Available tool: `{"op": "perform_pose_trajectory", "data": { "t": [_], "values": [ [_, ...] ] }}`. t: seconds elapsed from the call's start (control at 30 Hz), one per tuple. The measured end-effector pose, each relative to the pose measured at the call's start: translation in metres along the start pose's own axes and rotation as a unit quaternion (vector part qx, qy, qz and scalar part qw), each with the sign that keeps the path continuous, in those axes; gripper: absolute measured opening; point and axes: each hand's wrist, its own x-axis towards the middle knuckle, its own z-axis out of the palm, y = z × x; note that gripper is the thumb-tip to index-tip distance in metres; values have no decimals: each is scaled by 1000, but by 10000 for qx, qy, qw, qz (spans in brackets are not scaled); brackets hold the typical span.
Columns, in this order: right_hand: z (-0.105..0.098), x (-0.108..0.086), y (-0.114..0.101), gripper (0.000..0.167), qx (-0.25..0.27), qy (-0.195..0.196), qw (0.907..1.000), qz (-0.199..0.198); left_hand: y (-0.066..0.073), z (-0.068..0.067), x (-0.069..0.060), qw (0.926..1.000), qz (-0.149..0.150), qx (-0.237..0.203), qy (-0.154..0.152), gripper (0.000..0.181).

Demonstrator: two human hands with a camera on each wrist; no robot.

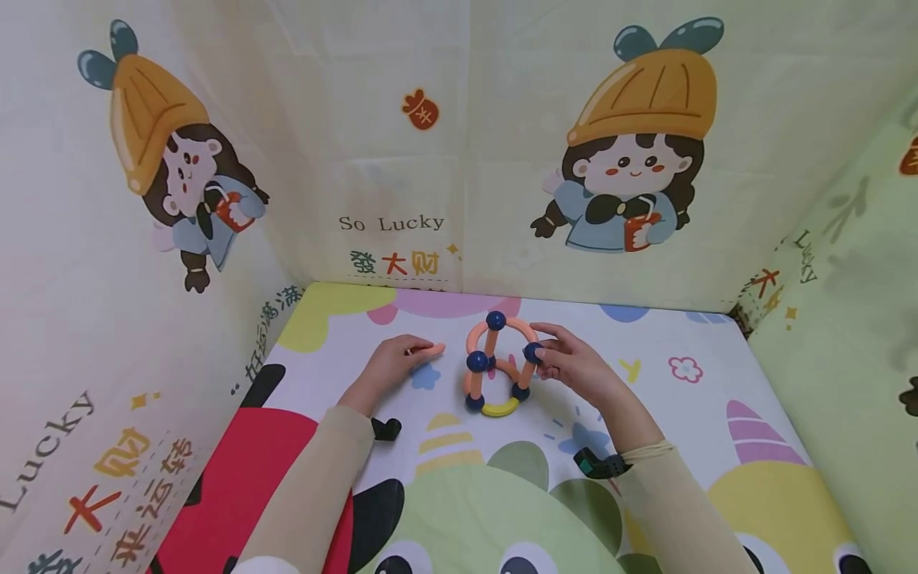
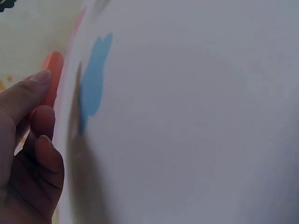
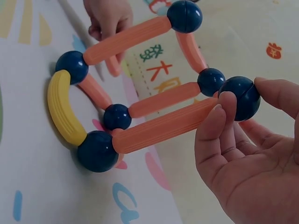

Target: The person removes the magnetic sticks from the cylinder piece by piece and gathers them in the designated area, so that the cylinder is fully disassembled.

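A frame of salmon rods (image 3: 163, 125) and dark blue balls (image 3: 98, 151) stands on the patterned table cover, with one curved yellow rod (image 1: 500, 408) low at its near side. My right hand (image 1: 574, 368) pinches a blue ball (image 3: 240, 98) at the frame's upper right corner between thumb and fingers. Left of the frame and apart from it, my left hand (image 1: 393, 365) holds a loose salmon rod (image 2: 55, 77) between thumb and fingers, just above the cover. At the top of the frame, curved salmon rods (image 1: 522, 327) meet a blue ball (image 1: 496, 320).
The table cover (image 1: 645, 399) bears printed shapes, a red area at the left and a green figure near me. Printed cloth walls (image 1: 495, 159) rise behind and on both sides. A dark wristband (image 1: 601, 464) is on my right wrist.
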Motion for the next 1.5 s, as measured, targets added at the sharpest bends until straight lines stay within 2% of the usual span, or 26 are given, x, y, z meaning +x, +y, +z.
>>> {"op": "perform_pose_trajectory", "data": {
  "t": [0.17, 0.47, 0.6, 0.67, 0.77, 0.83, 0.9, 0.97, 1.07, 1.2, 1.37, 1.5],
  "values": [
    [0, 0, 0, 53, 39, -75, 10000, 2, -5, 2, 2, 9996, -175, 129, -178, 31],
    [-1, -3, -3, 54, -38, -105, 9999, -131, -8, 2, 4, 9997, -28, 112, -223, 29],
    [-1, -3, -3, 54, -38, -107, 9999, -111, -7, 0, 3, 9994, 78, 250, -238, 36],
    [-1, -3, -4, 54, -39, -105, 9999, -107, -4, -1, 1, 9987, 169, 465, -144, 40],
    [-2, -3, -3, 55, -49, -90, 9999, -92, 3, 0, 0, 9956, 251, 874, 209, 43],
    [-2, -2, -3, 55, -37, -67, 9999, -82, 11, 1, -3, 9942, 285, 938, 438, 42],
    [-3, -2, -2, 54, -5, -47, 10000, -77, 22, 2, -8, 9953, 377, 674, 583, 41],
    [-3, -2, -2, 53, 43, -40, 9999, -88, 36, 1, -15, 9968, 582, 182, 518, 44],
    [-4, -2, -1, 50, 41, -129, 9998, -148, 56, 2, -31, 9941, 820, -690, 152, 52],
    [-5, -1, -1, 47, -89, -140, 9998, -123, 74, 5, -48, 9858, 793, -1399, -475, 62],
    [-9, 5, -6, 46, -334, -39, 9994, 69, 83, 12, -57, 9773, 790, -1735, -925, 64],
    [-13, 13, -10, 42, -352, -159, 9991, 185, 89, 18, -58, 9768, 778, -1699, -1046, 62]
  ]
}}
